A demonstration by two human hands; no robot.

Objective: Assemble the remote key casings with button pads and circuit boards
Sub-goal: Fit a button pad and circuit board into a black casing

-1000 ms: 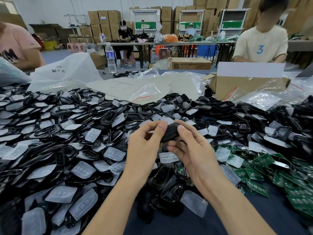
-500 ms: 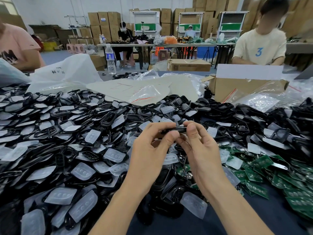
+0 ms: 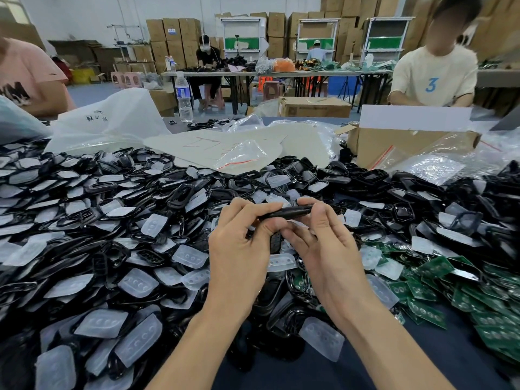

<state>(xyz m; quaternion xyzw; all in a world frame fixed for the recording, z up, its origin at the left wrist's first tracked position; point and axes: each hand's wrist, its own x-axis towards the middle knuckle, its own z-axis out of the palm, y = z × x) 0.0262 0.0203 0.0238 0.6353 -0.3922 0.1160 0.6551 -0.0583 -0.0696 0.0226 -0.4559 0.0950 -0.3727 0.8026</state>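
Key casing pinched edge-on, above the parts pile

Left hand (image 3: 239, 257) and right hand (image 3: 323, 249) both pinch the black casing (image 3: 284, 213) at opposite ends, probably squeezing its halves together; circuit boards (image 3: 427, 288) lie right of it.

A worker's left hand (image 3: 239, 257) and right hand (image 3: 329, 249), pictured from a head-worn camera, are bare, with long slim fingers, creased knuckles and short nails where they show, the tendons faintly ridging the backs. The left forearm (image 3: 197, 347) and right forearm (image 3: 394, 347) are likewise bare along the whole length in view, lean and smooth, each narrowing toward the wrist.
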